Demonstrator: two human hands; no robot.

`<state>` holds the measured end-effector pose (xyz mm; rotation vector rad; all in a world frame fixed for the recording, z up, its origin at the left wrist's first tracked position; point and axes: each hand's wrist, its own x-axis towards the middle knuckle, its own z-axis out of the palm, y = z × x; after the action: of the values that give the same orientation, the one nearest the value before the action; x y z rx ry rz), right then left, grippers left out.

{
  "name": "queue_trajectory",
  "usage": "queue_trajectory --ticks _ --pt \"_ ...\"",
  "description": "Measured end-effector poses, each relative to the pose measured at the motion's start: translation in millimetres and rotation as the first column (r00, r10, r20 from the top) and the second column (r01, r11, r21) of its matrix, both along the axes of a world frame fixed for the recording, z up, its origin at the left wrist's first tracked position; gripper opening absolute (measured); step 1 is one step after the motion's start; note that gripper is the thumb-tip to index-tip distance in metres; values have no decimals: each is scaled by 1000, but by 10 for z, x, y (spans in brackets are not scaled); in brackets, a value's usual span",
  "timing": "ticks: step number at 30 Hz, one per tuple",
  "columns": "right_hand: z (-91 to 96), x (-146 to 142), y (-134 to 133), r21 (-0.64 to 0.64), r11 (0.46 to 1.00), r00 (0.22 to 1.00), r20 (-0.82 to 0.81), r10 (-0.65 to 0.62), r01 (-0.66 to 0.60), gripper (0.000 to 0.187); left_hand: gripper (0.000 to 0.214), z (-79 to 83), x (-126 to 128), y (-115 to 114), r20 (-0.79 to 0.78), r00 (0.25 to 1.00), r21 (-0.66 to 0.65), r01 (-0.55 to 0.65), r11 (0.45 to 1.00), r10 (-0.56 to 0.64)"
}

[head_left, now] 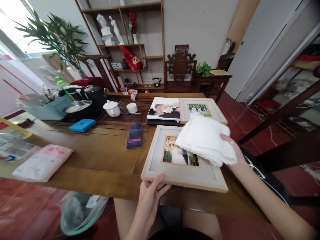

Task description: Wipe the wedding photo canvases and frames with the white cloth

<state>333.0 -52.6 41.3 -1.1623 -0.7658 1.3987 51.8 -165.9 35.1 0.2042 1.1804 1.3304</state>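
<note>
A light wood picture frame (155, 160) with a wide pale mat lies at the table's near edge, a photo showing in its middle. My left hand (151, 196) grips the frame's near left edge, thumb on top and fingers underneath. In my right hand (233, 151) is a folded white towel (205, 136), held at its right side. The towel rests over the upper right part of the frame and covers some of the photo. Behind it lie a second picture frame (217, 111) and a photo panel (163, 106) stacked on something dark.
On the wooden table (105, 160) are a dark phone-like item (134, 135), a blue box (82, 125), a white lidded cup (111, 108) and a patterned plastic pack (45, 162). A lined bin (82, 213) stands on the floor at left.
</note>
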Motion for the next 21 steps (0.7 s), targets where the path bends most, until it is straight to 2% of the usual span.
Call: queue_trajectory --ticks 2,4,6,8,11,12,14,15,16,18,19,21 --pt "-30 -141 85 -43 999 999 -31 18 -20 45 38 -2 -76 -13 59 996 -15 64 998 -63" --pt "-57 -191 100 -65 998 998 -62 4 -8 42 23 2 -217 -55 110 978 -53 181 982 -175" --pt "-70 -195 77 -70 997 997 -81 -15 9 41 21 27 -400 -117 118 923 -68 376 924 -367" --pt "-69 -193 45 -79 997 995 -92 -30 23 41 31 90 -589 -162 -84 858 -101 499 861 -507" --pt "-63 -204 16 -108 993 993 -110 -52 40 40 36 245 -802 -98 -451 668 -115 614 781 -592" --pt "-63 -211 14 -113 993 992 -110 -57 45 39 33 294 -838 -26 -571 619 -81 612 787 -540" --pt "-70 -221 19 -110 992 992 -105 -67 56 38 21 347 -850 185 -793 551 70 507 859 -260" --pt "-76 -225 24 -104 993 992 -99 -72 62 39 21 343 -827 314 -844 524 165 463 871 -119" --pt "-83 -226 29 -97 993 993 -94 -77 68 40 25 319 -790 449 -856 517 254 453 855 -19" --pt "-98 -224 38 -91 992 991 -93 -91 83 42 35 227 -692 711 -846 533 348 516 783 25" --pt "-104 -221 42 -89 992 991 -93 -98 90 42 37 169 -643 827 -836 549 363 547 754 5" --pt "-111 -218 47 -84 991 989 -96 -108 100 43 40 62 -570 1018 -843 535 360 631 687 -50"
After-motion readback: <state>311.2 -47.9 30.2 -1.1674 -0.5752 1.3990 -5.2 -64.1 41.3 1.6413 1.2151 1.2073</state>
